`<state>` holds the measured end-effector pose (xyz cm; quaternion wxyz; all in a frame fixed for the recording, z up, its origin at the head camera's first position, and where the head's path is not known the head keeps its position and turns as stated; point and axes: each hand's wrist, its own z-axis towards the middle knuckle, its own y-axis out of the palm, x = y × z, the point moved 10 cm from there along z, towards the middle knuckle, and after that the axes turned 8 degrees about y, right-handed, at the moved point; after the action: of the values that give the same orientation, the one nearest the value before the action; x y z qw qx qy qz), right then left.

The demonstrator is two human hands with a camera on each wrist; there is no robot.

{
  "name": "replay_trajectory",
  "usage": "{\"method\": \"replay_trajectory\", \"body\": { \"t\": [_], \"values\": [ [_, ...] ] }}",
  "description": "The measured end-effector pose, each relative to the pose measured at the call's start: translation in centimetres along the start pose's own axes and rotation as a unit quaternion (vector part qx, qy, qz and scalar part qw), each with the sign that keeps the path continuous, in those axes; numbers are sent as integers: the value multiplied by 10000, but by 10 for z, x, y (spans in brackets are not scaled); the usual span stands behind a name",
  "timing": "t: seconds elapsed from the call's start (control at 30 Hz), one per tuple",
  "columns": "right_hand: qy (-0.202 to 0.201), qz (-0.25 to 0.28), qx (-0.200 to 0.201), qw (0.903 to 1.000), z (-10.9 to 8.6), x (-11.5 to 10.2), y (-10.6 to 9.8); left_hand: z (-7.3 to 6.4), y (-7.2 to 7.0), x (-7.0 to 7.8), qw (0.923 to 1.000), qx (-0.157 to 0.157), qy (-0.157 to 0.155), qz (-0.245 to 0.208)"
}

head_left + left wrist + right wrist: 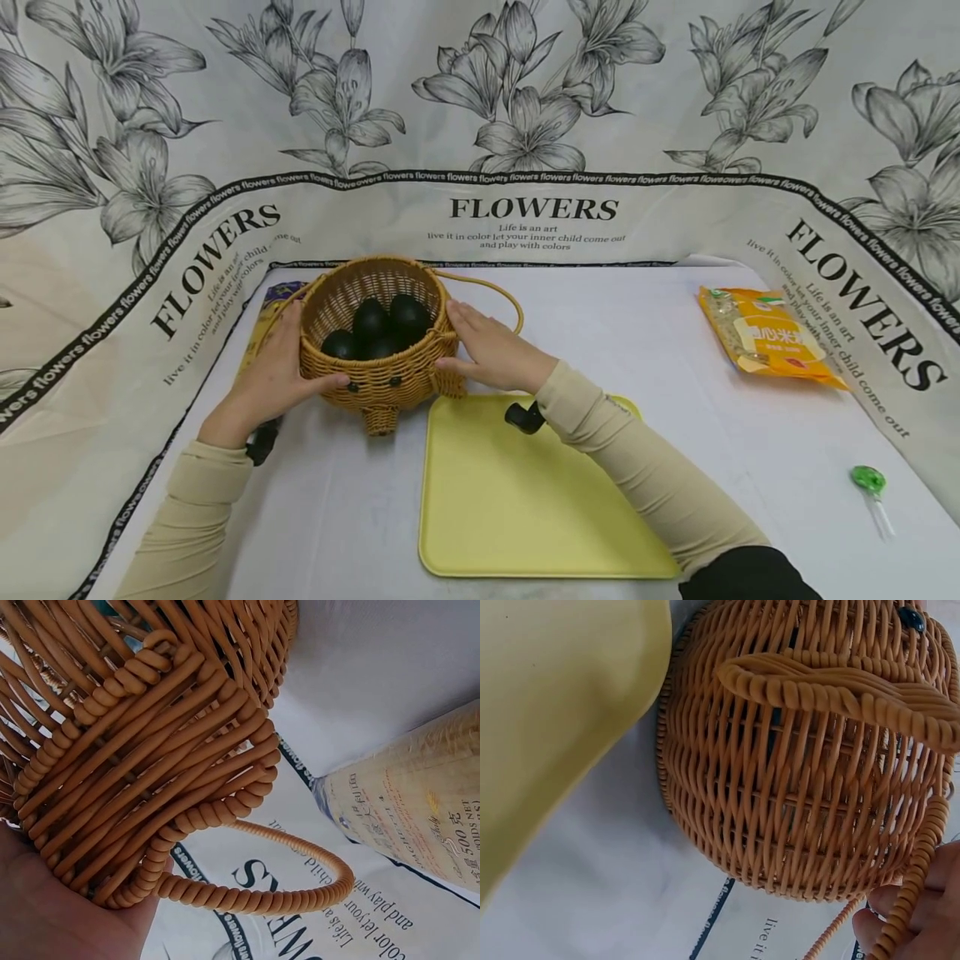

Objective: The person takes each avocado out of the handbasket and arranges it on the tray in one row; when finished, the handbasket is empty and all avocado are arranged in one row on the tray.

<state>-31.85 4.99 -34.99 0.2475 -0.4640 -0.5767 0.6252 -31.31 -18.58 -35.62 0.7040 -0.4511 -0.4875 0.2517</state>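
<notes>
A brown wicker basket [367,371] shaped like an animal's head, with black bead eyes and a short snout, stands at the left back of the table. Inside it lie several dark avocados [409,315]. My left hand [273,371] holds the basket's left side, its thumb across the front; in the left wrist view the palm meets the woven ear [150,780]. On the other side, my right hand [491,346] grips near the rim, above the right ear [840,694]. The right wrist view shows bent fingers beside the thin looped handle [911,885].
A yellow tray [525,500] lies just right of the basket, partly under my right forearm. Behind my left hand is a printed pasta bag [420,802]. An orange snack packet [772,337] lies at the back right, and a green lollipop [868,479] nearer the right edge.
</notes>
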Motion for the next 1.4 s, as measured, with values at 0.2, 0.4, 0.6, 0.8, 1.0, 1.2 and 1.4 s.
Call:
{"method": "replay_trajectory", "body": {
  "t": [0.2,0.4,0.6,0.8,1.0,1.2,1.4],
  "values": [
    [-172,35,85,9998,1,-3,-14,1,0,-1,10000,27,1,-30],
    [-380,-135,353,9986,6,-11,-41,1,-1,0,9999,65,43,-71],
    [-199,107,89,9997,12,-13,-57,1,0,-1,10000,36,24,-19],
    [-204,155,79,9996,21,-20,-72,1,0,-1,9999,123,75,-58],
    [-224,85,61,9997,31,-29,-85,2,-1,0,9995,235,179,-107],
    [-244,-30,164,9996,39,-37,-98,3,-1,0,9994,243,227,-138],
    [-219,49,168,9996,45,-43,-106,4,-2,1,9987,363,299,-170]
  ]
}}
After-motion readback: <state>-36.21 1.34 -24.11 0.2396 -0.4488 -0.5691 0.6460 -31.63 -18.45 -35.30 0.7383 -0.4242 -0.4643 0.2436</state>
